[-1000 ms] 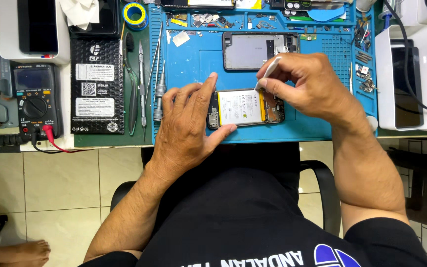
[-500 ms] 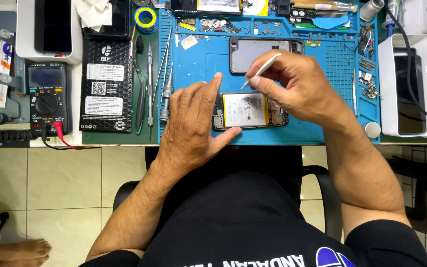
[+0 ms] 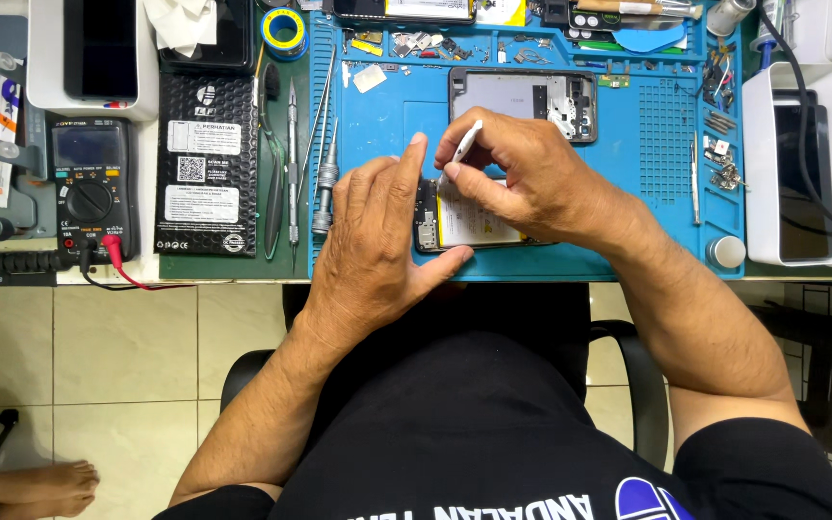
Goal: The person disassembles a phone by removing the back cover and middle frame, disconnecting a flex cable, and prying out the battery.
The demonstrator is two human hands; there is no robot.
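Hands first: the left hand (image 3: 377,246) is lying flat and spread, not gripping anything, palm pressing down on the left end of the opened phone (image 3: 464,220) and covering part of it. The right hand (image 3: 522,178) is pinching a thin white pry tool (image 3: 465,142) between thumb and fingers, with the tool slanting over the upper edge of the phone; I can't tell if the tip is actually touching. The phone itself is sitting just right of centre in the frame, near the front edge of the blue work mat (image 3: 657,144), showing a pale battery and a dark board strip at its left end.

Just above the right hand, a removed back cover (image 3: 522,96) is lying flat on the mat, partly hidden by the knuckles. Left of the left hand, a couple of screwdrivers (image 3: 324,193) and tweezers (image 3: 291,164) are lying lengthwise at the mat's left edge. Further left there's a black packaged box (image 3: 206,173), then a multimeter (image 3: 91,188) with a red lead plugged in. Upper middle of the frame is showing a yellow-and-blue tape roll (image 3: 284,29). At the far right a white boxy machine (image 3: 796,164) is sitting beside the mat, and a small silver cap (image 3: 725,251) is resting at the mat's lower right corner.
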